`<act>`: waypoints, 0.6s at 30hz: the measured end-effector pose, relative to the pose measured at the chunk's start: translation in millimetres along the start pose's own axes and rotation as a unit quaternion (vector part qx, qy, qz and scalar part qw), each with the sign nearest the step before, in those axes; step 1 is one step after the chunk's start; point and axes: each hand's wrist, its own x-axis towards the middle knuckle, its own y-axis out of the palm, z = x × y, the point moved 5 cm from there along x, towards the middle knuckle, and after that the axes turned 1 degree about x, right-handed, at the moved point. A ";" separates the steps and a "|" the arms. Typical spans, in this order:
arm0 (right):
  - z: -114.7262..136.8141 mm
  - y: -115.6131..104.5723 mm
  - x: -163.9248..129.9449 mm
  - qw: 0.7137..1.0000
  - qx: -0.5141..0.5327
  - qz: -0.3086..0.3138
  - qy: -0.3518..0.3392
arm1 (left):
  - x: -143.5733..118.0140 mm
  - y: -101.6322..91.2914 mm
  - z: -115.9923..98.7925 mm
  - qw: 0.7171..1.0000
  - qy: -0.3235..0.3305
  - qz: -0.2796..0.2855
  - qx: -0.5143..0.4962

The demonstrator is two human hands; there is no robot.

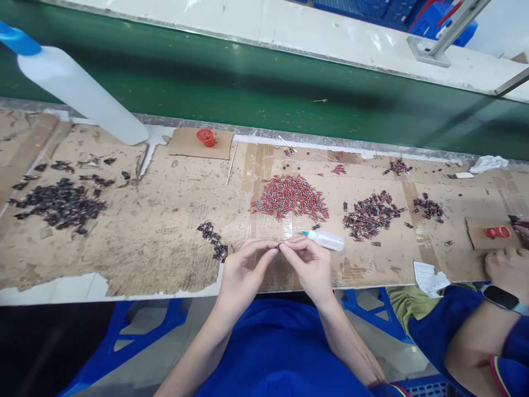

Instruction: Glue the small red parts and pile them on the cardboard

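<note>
In the middle of the head view, just above the bench's front edge, my left hand [247, 270] and my right hand [311, 266] meet. Thumbs and forefingers of both pinch one small dark part [280, 246], mostly hidden by the fingertips. A small clear squeeze bottle [328, 240] with a blue tip lies beside my right hand. Beyond my hands is a heap of small red parts with metal ends [289, 197]. Left of my left hand lies a short row of black pieces [214, 241].
Cardboard [165, 220] covers the bench. A black heap [61, 205] lies left; red-and-black heaps [370, 216] lie right. A large white bottle [82, 91] stands back left, a red cup [205, 138] near it. At right, a co-worker's hand [510, 270] is beside another red cup [498, 232].
</note>
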 end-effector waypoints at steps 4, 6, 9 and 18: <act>1.3 -2.6 -0.7 0.999 -0.027 -0.008 -0.033 | -0.7 2.7 -2.7 1.000 -0.010 0.005 -0.003; 1.9 -3.2 -0.9 0.998 -0.039 -0.012 -0.045 | -1.2 3.1 -3.9 1.000 -0.012 0.004 0.007; 1.7 -4.1 -2.0 0.997 -0.053 -0.012 -0.052 | -1.9 4.3 -6.5 1.000 -0.006 0.000 0.017; 22.0 -30.0 -8.2 0.972 -0.170 -0.029 -0.158 | -8.1 27.1 -27.1 0.989 0.132 0.027 0.059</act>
